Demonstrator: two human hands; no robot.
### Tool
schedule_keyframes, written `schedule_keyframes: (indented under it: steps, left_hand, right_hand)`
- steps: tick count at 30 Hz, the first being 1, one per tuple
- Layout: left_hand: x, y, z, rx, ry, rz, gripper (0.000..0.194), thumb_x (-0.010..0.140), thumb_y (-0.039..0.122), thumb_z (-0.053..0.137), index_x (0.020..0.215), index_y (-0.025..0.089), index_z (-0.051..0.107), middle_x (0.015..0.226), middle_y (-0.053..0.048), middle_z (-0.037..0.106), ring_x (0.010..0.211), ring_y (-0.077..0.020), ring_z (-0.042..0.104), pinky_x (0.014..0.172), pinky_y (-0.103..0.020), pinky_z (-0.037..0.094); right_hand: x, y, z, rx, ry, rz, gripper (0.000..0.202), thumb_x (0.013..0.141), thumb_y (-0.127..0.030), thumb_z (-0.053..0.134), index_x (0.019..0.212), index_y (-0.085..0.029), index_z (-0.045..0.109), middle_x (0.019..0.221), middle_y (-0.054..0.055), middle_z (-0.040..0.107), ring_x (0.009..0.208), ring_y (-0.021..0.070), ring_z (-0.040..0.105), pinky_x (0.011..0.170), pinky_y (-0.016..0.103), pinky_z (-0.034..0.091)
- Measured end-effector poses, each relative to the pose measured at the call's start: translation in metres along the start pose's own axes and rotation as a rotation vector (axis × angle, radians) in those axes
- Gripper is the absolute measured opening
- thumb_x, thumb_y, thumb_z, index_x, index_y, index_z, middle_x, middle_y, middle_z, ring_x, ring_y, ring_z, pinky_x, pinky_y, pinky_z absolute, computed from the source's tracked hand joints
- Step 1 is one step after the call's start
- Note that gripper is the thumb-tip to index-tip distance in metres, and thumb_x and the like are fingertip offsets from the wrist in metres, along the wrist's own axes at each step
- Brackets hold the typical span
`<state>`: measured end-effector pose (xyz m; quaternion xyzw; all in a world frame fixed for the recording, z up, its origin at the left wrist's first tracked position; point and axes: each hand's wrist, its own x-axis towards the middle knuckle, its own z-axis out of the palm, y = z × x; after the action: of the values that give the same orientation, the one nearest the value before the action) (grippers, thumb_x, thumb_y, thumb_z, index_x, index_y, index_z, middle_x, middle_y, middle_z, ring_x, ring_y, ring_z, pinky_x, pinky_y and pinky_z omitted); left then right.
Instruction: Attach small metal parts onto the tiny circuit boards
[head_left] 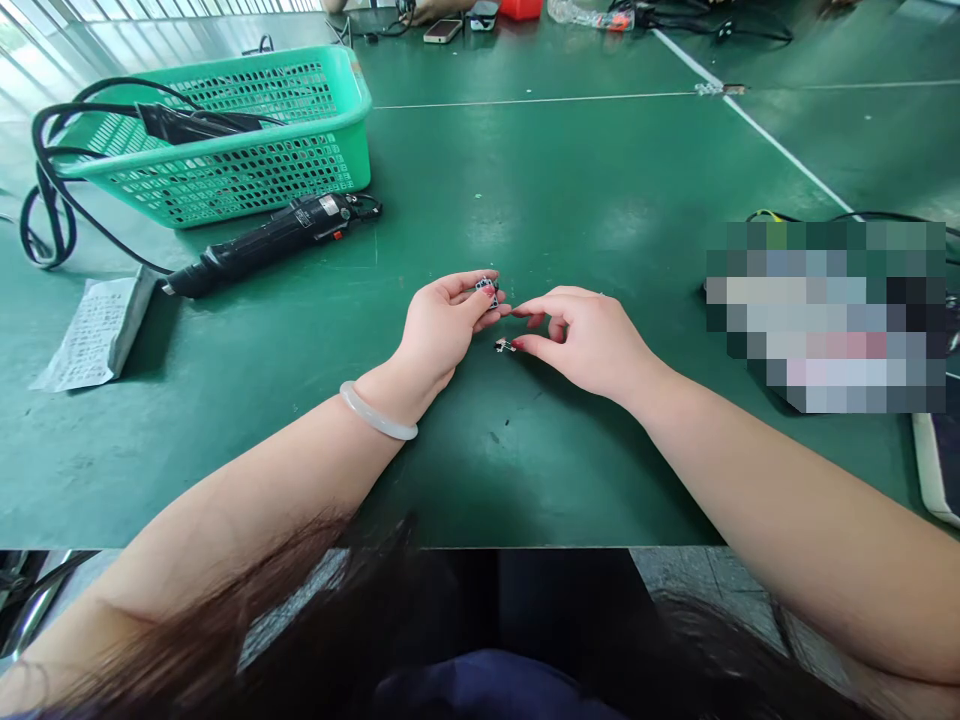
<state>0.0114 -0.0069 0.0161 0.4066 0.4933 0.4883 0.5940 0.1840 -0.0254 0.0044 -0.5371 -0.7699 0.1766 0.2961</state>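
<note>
At center, the right hand (581, 335) had its thumb and fingers parted by a small metallic piece (504, 346) on the green tabletop (465, 460); the left hand's (442, 325) fingers pinched a small dark part (487, 290). Upper left lay a black power tool (274, 240), then a green basket (262, 165).

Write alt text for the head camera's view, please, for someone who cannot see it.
The left hand holds a small dark part above a green table, and the right hand has its thumb beside a second small part. At upper left, a black electric screwdriver lies next to a green perforated basket.
</note>
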Motion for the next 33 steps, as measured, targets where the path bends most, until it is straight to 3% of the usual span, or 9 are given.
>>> schedule_keyframes:
  steps: [4, 9, 20, 26, 30, 33]
  left_hand:
    - [0.001, -0.001, -0.001, -0.012, 0.032, 0.012, 0.009, 0.091, 0.011, 0.065, 0.099, 0.012, 0.070, 0.086, -0.004, 0.074, 0.075, -0.0095, 0.073, 0.090, -0.028, 0.059]
    - [0.001, -0.003, 0.000, -0.019, 0.058, 0.023, 0.012, 0.094, 0.014, 0.062, 0.103, 0.013, 0.070, 0.093, -0.005, 0.075, 0.079, -0.0096, 0.073, 0.091, -0.027, 0.058]
    - [0.000, -0.001, 0.000, -0.011, 0.012, -0.027, 0.022, 0.092, 0.006, 0.056, 0.107, 0.013, 0.071, 0.099, -0.006, 0.076, 0.080, -0.0093, 0.074, 0.096, -0.028, 0.058]
    - [-0.002, 0.000, 0.000, -0.031, -0.013, -0.044, 0.021, 0.092, 0.004, 0.055, 0.105, 0.011, 0.070, 0.098, -0.007, 0.076, 0.075, -0.0092, 0.074, 0.090, -0.027, 0.061]
    - [-0.004, 0.001, 0.001, -0.034, -0.021, -0.054, 0.020, 0.092, 0.003, 0.054, 0.103, 0.011, 0.070, 0.092, -0.005, 0.075, 0.075, -0.0088, 0.074, 0.087, -0.024, 0.061]
    - [-0.006, 0.002, 0.002, -0.042, -0.017, -0.056, 0.019, 0.093, 0.004, 0.053, 0.102, 0.011, 0.069, 0.090, -0.004, 0.074, 0.074, -0.0088, 0.074, 0.088, -0.026, 0.061]
  right_hand:
    - [0.001, -0.002, 0.005, -0.044, -0.071, -0.031, 0.024, 0.081, -0.029, 0.078, 0.104, -0.024, 0.079, 0.087, 0.002, 0.070, 0.070, 0.0162, 0.057, 0.064, 0.032, 0.042]
    - [0.003, -0.004, 0.007, -0.055, -0.127, -0.062, 0.009, 0.086, -0.022, 0.072, 0.085, -0.025, 0.080, 0.091, 0.003, 0.073, 0.075, 0.0167, 0.061, 0.070, 0.034, 0.045]
    - [0.006, 0.001, -0.004, -0.059, -0.106, 0.012, 0.025, 0.086, -0.009, 0.059, 0.074, -0.023, 0.076, 0.087, 0.003, 0.077, 0.081, 0.0192, 0.067, 0.075, 0.036, 0.049]
    - [0.006, 0.000, -0.009, -0.038, -0.076, 0.167, 0.020, 0.087, -0.013, 0.060, 0.076, -0.022, 0.075, 0.076, 0.001, 0.075, 0.071, 0.0172, 0.064, 0.068, 0.033, 0.045]
    - [0.005, 0.001, -0.012, -0.030, -0.093, 0.160, 0.023, 0.089, -0.016, 0.057, 0.081, -0.022, 0.078, 0.081, 0.002, 0.076, 0.072, 0.0166, 0.063, 0.067, 0.032, 0.043]
    - [0.003, 0.000, -0.014, -0.037, -0.135, 0.123, 0.013, 0.087, -0.028, 0.067, 0.084, -0.023, 0.079, 0.080, 0.002, 0.072, 0.070, 0.0161, 0.060, 0.064, 0.031, 0.041]
